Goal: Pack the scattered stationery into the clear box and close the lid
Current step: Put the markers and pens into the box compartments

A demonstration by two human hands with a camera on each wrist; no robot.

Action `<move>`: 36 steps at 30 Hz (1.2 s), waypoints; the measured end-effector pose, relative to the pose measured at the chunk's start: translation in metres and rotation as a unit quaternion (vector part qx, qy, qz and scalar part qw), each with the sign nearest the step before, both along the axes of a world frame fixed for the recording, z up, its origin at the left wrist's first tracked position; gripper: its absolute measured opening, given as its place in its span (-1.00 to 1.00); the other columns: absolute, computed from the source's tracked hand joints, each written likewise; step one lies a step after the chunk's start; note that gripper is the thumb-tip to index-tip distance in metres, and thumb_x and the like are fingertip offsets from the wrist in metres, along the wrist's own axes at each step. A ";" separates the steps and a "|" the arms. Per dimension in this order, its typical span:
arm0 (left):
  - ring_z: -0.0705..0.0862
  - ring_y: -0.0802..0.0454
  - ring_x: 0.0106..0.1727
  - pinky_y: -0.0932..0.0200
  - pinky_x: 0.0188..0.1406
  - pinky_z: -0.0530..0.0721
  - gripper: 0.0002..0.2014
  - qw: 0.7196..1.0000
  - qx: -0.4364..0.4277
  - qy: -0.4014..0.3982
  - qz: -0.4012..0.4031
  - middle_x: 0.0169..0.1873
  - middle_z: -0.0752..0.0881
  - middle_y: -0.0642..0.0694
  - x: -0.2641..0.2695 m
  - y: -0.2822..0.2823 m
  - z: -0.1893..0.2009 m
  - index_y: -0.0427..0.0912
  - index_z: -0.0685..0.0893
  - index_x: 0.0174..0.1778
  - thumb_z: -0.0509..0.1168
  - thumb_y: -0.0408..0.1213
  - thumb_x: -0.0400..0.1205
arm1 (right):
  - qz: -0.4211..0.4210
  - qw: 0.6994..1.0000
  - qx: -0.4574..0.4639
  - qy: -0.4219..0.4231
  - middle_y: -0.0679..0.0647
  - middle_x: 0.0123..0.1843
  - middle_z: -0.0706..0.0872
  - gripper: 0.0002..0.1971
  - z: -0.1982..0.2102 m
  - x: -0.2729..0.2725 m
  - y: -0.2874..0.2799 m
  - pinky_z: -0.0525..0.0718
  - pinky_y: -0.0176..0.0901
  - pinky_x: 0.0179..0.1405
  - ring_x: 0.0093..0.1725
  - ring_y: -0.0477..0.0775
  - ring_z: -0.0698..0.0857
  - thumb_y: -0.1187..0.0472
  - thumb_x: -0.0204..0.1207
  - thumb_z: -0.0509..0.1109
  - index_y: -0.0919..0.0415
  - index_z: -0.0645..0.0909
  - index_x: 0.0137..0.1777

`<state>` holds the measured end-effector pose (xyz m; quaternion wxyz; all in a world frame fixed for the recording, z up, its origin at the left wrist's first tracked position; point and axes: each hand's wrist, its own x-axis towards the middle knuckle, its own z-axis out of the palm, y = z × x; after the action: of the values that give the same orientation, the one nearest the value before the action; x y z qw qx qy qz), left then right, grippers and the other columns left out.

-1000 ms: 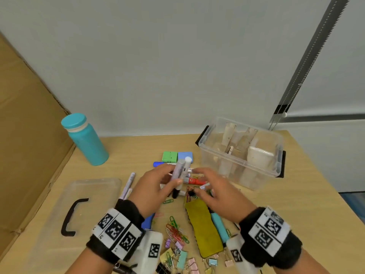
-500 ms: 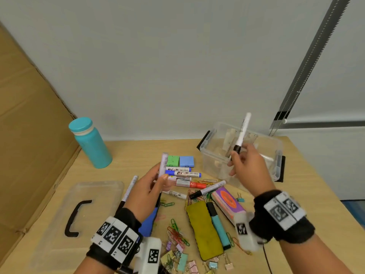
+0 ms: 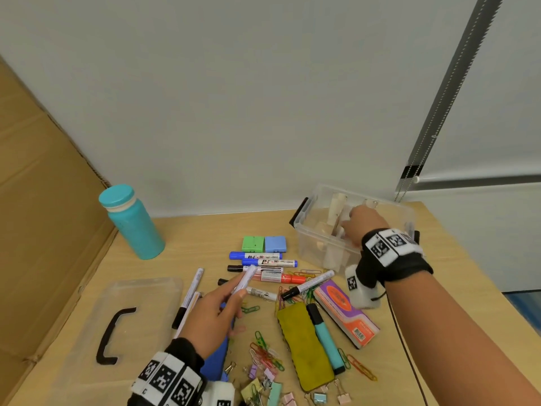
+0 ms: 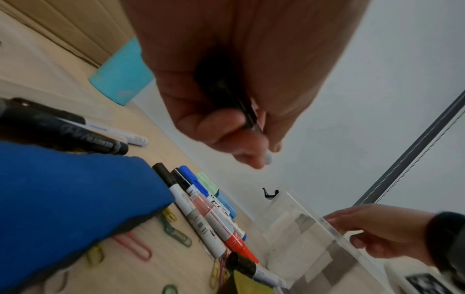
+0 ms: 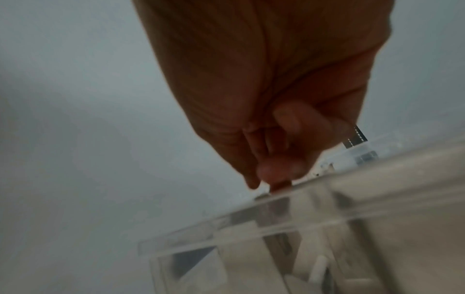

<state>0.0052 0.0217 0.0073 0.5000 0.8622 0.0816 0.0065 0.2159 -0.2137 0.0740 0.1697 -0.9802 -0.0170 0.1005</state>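
Head view first: left hand (image 3: 215, 313) pinches a white marker (image 3: 244, 281) between thumb and fingers, its long axis running up and right, tip aimed toward the clear box (image 3: 319, 247), which sits near the tabletop's far right corner. I see my right hand (image 3: 364, 224) down inside the box, so it's the nearer one; whether it holds anything I can't tell from here. Lid (image 3: 117, 323) lies flat near the left edge, well apart from the box. Loose markers, clips and erasers sit between the two, mid-table.

Left wrist view: fingers (image 4: 221, 129) curl round the marker's dark end, white tip poking past them. Box lies ahead and right, right hand over its rim.

Right wrist view: blurry, fingers bunched together at the box rim (image 5: 251, 202); a grip on anything is hidden. Box contents are hard to make out.
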 end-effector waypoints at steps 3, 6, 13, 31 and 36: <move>0.51 0.30 -0.51 0.52 -0.46 0.45 -0.61 1.000 0.016 0.000 0.004 -0.42 0.62 0.14 -0.004 -0.001 -0.005 0.22 0.36 0.49 0.07 -0.20 0.75 | 0.003 0.983 0.086 -0.164 0.17 0.28 0.64 -0.66 -0.015 -0.025 -0.026 0.59 0.05 0.23 0.21 0.19 0.64 0.36 0.61 0.16 0.18 0.56 0.33; 0.50 0.26 -0.37 0.49 -0.38 0.49 -0.56 1.000 0.014 0.024 0.008 -0.18 0.59 0.11 -0.002 -0.009 -0.008 0.14 0.25 0.58 0.00 -0.23 0.77 | -0.001 0.953 0.045 -0.299 0.16 0.31 0.58 -0.65 -0.043 -0.049 -0.058 0.55 0.10 0.24 0.26 0.20 0.52 0.20 0.59 0.21 0.19 0.51 0.36; 0.45 0.30 -0.13 0.49 -0.10 0.51 -0.48 0.988 0.123 -0.043 -0.080 0.30 0.48 -0.05 0.052 -0.090 0.036 0.07 0.12 0.64 0.04 -0.29 0.75 | -0.065 0.967 0.105 -0.223 0.11 0.71 0.02 -0.35 -0.084 -0.056 -0.084 0.37 0.09 0.48 0.62 0.19 0.23 -0.05 0.66 0.04 0.25 0.03 0.66; 0.62 -0.26 0.29 -0.05 0.25 0.58 -0.70 0.884 0.405 0.144 -0.185 0.26 0.65 -0.32 0.218 -0.198 0.049 -0.34 0.54 0.32 0.10 -0.39 0.70 | -0.062 0.966 0.070 -0.242 0.15 0.70 0.06 -0.35 -0.085 -0.056 -0.083 0.65 0.05 0.21 0.28 0.18 0.65 -0.05 0.63 0.00 0.31 0.15 0.63; 0.62 -0.21 0.26 -0.08 0.26 0.63 -0.60 0.920 0.350 0.028 -0.173 0.27 0.63 -0.24 0.196 -0.184 0.038 -0.19 0.41 0.44 0.14 -0.41 0.66 | -0.058 0.966 0.066 -0.243 0.15 0.70 0.11 -0.31 -0.085 -0.056 -0.084 0.65 0.04 0.18 0.21 0.19 0.69 -0.10 0.59 -0.10 0.30 0.17 0.62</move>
<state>0.2014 -0.1626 0.0455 0.1573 0.9826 -0.0624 -0.0764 0.1598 -0.2977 -0.0111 0.2306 -0.9611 -0.0072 -0.1516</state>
